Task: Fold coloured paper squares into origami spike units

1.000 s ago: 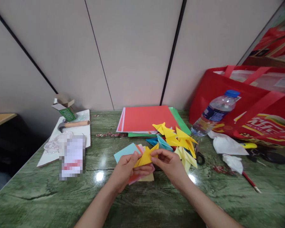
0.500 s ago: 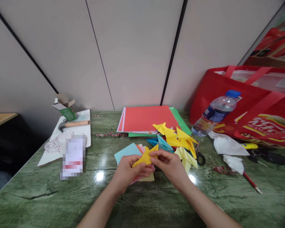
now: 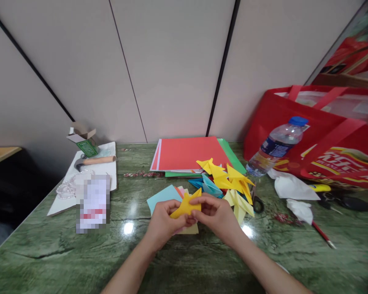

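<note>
Both hands pinch a small folded yellow paper piece (image 3: 186,205) just above the green marble table (image 3: 64,253). My left hand (image 3: 164,222) grips its left side, fingers curled under it. My right hand (image 3: 217,214) holds its right side with fingers pressed together. Under the hands lies a small stack of coloured paper squares (image 3: 163,196), blue on top. Right behind them sits a pile of folded yellow and blue paper shapes (image 3: 230,181).
A stack of red and green sheets (image 3: 188,155) lies at the back. A water bottle (image 3: 276,146) leans on a red bag (image 3: 325,130) at right, with tissues (image 3: 290,187), scissors (image 3: 257,202) and a pen (image 3: 323,234). At left: hammer (image 3: 93,161), small box (image 3: 82,139), a white board (image 3: 108,169).
The hands have drawn closer together and turned the yellow piece, folding it smaller. Everything else on the table stays put.
</note>
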### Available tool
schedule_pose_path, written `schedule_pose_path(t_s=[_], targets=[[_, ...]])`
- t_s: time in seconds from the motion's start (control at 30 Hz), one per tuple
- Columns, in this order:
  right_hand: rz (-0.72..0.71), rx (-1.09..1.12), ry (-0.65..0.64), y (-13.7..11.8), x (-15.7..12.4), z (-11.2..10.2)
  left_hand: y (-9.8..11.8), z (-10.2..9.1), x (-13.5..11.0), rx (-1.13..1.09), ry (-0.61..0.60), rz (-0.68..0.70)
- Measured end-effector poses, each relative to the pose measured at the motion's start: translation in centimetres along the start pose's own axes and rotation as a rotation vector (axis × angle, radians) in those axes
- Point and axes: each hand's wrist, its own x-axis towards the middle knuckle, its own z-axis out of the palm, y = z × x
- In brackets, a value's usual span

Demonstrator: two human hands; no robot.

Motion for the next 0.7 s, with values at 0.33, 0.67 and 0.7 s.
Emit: schedule_pose_path(t_s=[0.33, 0.67, 0.7], targets=[[-0.005, 0.018, -0.009, 0.31, 0.85, -0.96, 0.67, -0.39, -0.05, -0.234, -0.164, -0.036], [0.01, 0.031, -0.034, 0.08, 0.3, -0.24, 0.18, -0.64, 0.16, -0.086, -0.04, -0.012], [0.014, 0.042, -0.037, 0.12, 0.3, -0.25, 0.19, -0.61, 0.14, -0.101, -0.048, -0.02]])
